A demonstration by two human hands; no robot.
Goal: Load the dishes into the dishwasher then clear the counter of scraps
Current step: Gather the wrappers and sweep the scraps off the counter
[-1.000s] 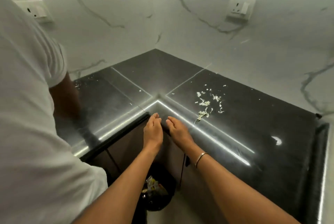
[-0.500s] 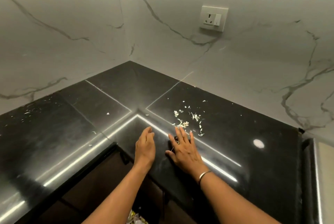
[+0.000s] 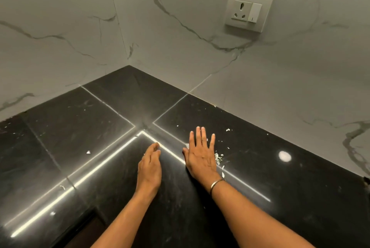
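Note:
Pale food scraps (image 3: 218, 157) lie scattered on the black stone counter (image 3: 280, 187) in the corner. My right hand (image 3: 201, 154) lies flat, palm down, fingers spread, on top of most of the scraps; a few bits show at its right edge and beyond its fingertips. My left hand (image 3: 150, 167) rests on its edge just to the left, fingers together and slightly cupped, holding nothing. A thin bangle sits on my right wrist.
White marble walls meet behind the counter, with a socket and switch plate (image 3: 249, 10) on the right wall. A single scrap (image 3: 88, 152) and small specks lie on the left part of the counter. The counter's front edge (image 3: 88, 217) runs at lower left.
Both hands have moved forward from the counter's inner edge onto the top. My right hand has slid over the scrap pile and covers it. The person at left and the bin are out of view.

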